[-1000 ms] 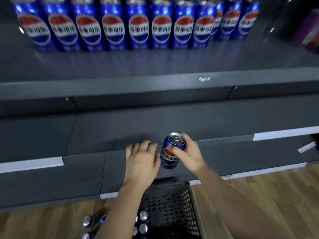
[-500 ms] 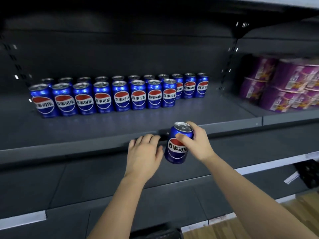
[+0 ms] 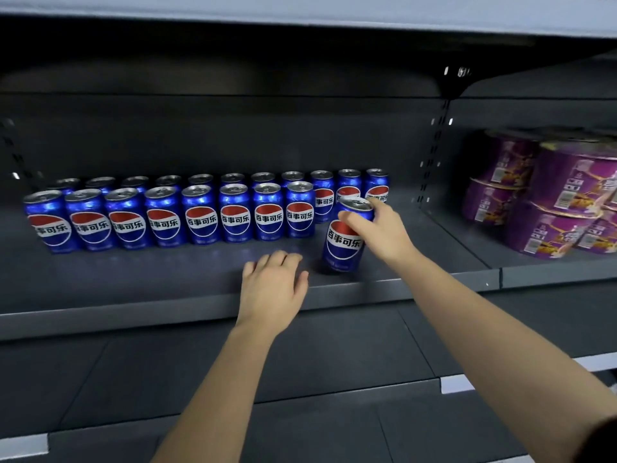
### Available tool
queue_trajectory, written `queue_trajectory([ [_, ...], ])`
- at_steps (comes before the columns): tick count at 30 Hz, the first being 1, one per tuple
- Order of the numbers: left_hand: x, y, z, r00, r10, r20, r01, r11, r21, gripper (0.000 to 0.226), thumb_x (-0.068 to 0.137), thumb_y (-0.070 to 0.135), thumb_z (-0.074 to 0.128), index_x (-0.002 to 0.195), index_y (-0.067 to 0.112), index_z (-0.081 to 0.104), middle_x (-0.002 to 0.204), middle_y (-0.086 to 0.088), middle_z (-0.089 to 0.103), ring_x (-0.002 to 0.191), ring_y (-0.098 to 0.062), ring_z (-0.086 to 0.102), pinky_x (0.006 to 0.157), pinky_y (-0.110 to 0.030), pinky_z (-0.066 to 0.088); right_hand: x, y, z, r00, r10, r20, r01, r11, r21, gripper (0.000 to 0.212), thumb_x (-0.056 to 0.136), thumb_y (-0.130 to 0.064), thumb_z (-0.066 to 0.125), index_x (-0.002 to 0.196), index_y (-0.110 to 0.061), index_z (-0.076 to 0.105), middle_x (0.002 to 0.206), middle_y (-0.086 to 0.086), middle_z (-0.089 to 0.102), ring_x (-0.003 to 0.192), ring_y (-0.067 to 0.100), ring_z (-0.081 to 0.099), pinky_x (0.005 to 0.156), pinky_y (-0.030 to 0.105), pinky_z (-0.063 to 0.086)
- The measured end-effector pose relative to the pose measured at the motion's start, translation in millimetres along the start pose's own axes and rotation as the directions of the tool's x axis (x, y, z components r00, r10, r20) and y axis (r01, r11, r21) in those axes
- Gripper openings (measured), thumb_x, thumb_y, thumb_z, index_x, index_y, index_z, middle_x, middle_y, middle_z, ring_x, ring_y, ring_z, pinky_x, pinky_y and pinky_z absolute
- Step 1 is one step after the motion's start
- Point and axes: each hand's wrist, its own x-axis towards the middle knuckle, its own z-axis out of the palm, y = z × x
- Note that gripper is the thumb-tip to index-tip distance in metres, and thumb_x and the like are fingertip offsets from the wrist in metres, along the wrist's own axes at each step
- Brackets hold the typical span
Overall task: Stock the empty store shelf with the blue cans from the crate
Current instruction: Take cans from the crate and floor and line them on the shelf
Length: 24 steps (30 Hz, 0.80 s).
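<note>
Can [image 3: 344, 243] now at shelf [image 3: 133, 279], in R hand [image 3: 384, 232]

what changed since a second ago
The right hand carried the can up from above the crate to the shelf, just right of the front row. The left hand rose too and lies flat at the shelf's edge. The grip on the can and the rows are unchanged.

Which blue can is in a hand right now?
The lone can out in front of the two rows, near their right end; the right hand grips its top. The rest stand lined up, untouched.
</note>
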Motion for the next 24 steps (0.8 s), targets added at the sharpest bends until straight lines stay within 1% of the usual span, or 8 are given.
queue_trajectory([
  [3, 8, 7, 9, 1.000, -0.029, 0.007, 0.029, 0.999, 0.015, 0.037, 0.096, 0.039, 0.040, 0.129, 0.026, 0.052, 0.127, 0.005, 0.055, 0.114, -0.018, 0.050, 0.097, -0.034, 0.027, 14, 13, -3, 0.998, 0.003, 0.066, -0.003, 1.000, 0.002, 0.025, 0.081, -0.031, 0.073, 0.102, -0.030, 0.061, 0.097, -0.018, 0.066, 0.093, -0.001, 0.063, 0.075, 0.017, 0.048],
  [6, 17, 12, 16, 0.999, -0.052, 0.016, 0.051, 0.998, 0.033, 0.038, 0.097, 0.040, 0.038, 0.130, 0.026, 0.051, 0.128, 0.004, 0.054, 0.117, -0.018, 0.048, 0.099, -0.035, 0.026, 25, 28, -1, 0.994, -0.010, 0.109, 0.011, 1.000, -0.007, 0.039, 0.078, -0.033, 0.076, 0.111, -0.026, 0.056, 0.103, -0.013, 0.066, 0.094, 0.002, 0.064, 0.081, 0.022, 0.051],
  [10, 26, 17, 25, 0.996, -0.075, 0.039, 0.073, 0.996, 0.061, 0.038, 0.097, 0.040, 0.037, 0.130, 0.026, 0.051, 0.128, 0.004, 0.054, 0.118, -0.018, 0.047, 0.098, -0.035, 0.027, 36, 40, 1, 0.993, -0.005, 0.120, 0.003, 1.000, 0.018, 0.046, 0.077, -0.035, 0.077, 0.108, -0.022, 0.047, 0.109, -0.006, 0.063, 0.099, 0.011, 0.063, 0.088, 0.031, 0.051],
  [14, 35, 18, 34, 0.994, -0.094, 0.061, 0.089, 0.993, 0.078, 0.038, 0.097, 0.040, 0.037, 0.129, 0.025, 0.051, 0.125, 0.003, 0.056, 0.115, -0.019, 0.049, 0.098, -0.037, 0.027, 37, 45, 2, 0.982, -0.010, 0.189, -0.007, 0.996, 0.093, 0.049, 0.081, -0.034, 0.076, 0.115, -0.027, 0.043, 0.108, -0.015, 0.064, 0.100, 0.000, 0.062, 0.091, 0.025, 0.049],
  [17, 41, 17, 37, 0.994, -0.091, 0.062, 0.087, 0.994, 0.062, 0.038, 0.096, 0.041, 0.040, 0.127, 0.024, 0.053, 0.122, 0.003, 0.057, 0.114, -0.019, 0.049, 0.097, -0.037, 0.026, 32, 55, 6, 0.963, -0.024, 0.268, 0.008, 0.998, 0.060, 0.076, 0.074, -0.028, 0.082, 0.128, -0.034, 0.030, 0.111, -0.017, 0.064, 0.099, -0.005, 0.062, 0.087, 0.017, 0.048],
  [19, 43, 15, 38, 0.994, -0.086, 0.071, 0.082, 0.995, 0.057, 0.039, 0.095, 0.043, 0.042, 0.128, 0.025, 0.053, 0.123, 0.003, 0.056, 0.115, -0.019, 0.049, 0.098, -0.038, 0.025, 36, 63, 11, 0.960, -0.011, 0.281, 0.008, 1.000, 0.012, 0.087, 0.068, -0.024, 0.084, 0.128, -0.039, 0.023, 0.115, -0.011, 0.063, 0.102, 0.004, 0.063, 0.091, 0.026, 0.051],
  [21, 44, 14, 39, 0.995, -0.077, 0.061, 0.074, 0.996, 0.052, 0.042, 0.092, 0.047, 0.043, 0.126, 0.025, 0.054, 0.121, 0.003, 0.058, 0.114, -0.019, 0.050, 0.098, -0.038, 0.025, 44, 65, 16, 0.963, 0.009, 0.268, -0.004, 1.000, -0.023, 0.086, 0.064, -0.024, 0.083, 0.123, -0.038, 0.022, 0.119, -0.004, 0.060, 0.105, 0.011, 0.062, 0.093, 0.033, 0.052],
  [24, 45, 13, 38, 0.994, -0.106, -0.014, 0.106, 0.994, 0.001, 0.056, 0.083, 0.059, 0.034, 0.115, 0.023, 0.062, 0.112, 0.003, 0.063, 0.106, -0.020, 0.056, 0.094, -0.041, 0.032, 55, 63, 22, 0.972, 0.043, 0.232, -0.036, 0.999, -0.031, 0.078, 0.067, -0.017, 0.081, 0.115, -0.026, 0.021, 0.116, -0.002, 0.057, 0.101, 0.013, 0.062, 0.086, 0.031, 0.052],
])
